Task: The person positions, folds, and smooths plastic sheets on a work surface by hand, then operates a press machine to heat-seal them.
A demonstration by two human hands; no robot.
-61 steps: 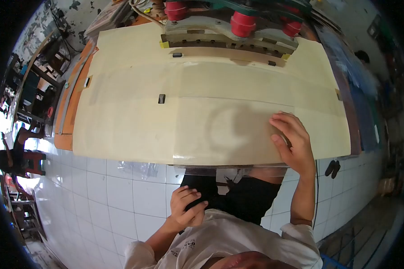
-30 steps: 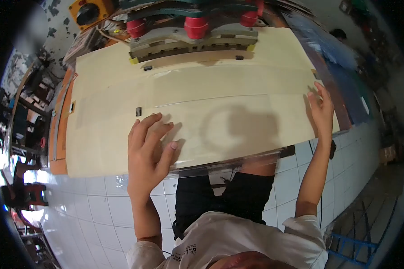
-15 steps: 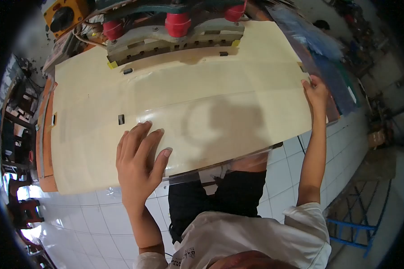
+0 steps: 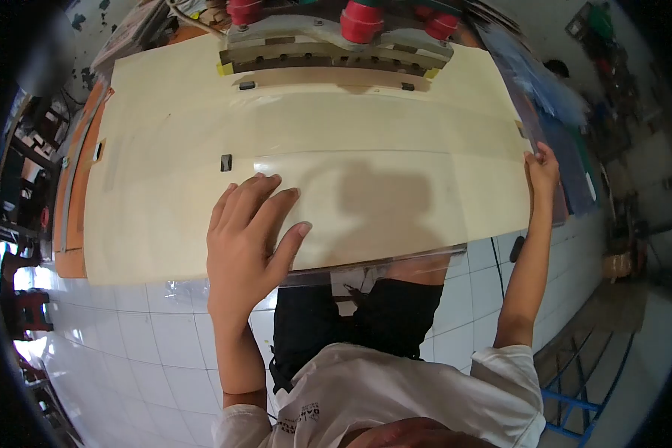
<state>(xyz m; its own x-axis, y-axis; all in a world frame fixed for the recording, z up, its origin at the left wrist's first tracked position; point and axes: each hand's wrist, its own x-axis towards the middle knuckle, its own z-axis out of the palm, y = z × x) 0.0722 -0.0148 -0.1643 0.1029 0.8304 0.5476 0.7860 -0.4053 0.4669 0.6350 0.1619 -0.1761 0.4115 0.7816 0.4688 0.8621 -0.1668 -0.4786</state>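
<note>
A clear plastic sheet [image 4: 396, 194] lies on a wide cream board [image 4: 149, 216]; my head's shadow falls across it. My left hand [image 4: 250, 239] is open, fingers slightly spread, over the left end of the sheet; whether it presses down I cannot tell. Beside its fingertips is a small dark stop [image 4: 226, 163] on the board. At the board's right edge my right hand [image 4: 543, 170] has bent, closed fingers; what they pinch there is hidden. Beyond that hand lies a pile of bluish plastic sheets [image 4: 567, 172].
A machine head with red knobs [image 4: 362, 22] and a long metal bar [image 4: 336, 56] stands over the board's far side. Two dark stops, one of them a black stop [image 4: 246, 86], sit before the bar. Orange wood with a metal strip [image 4: 75, 179] borders the left.
The whole view has shifted and turned a little, so the machine appears farther right and higher. Both hands stay in nearly the same places on the board.
</note>
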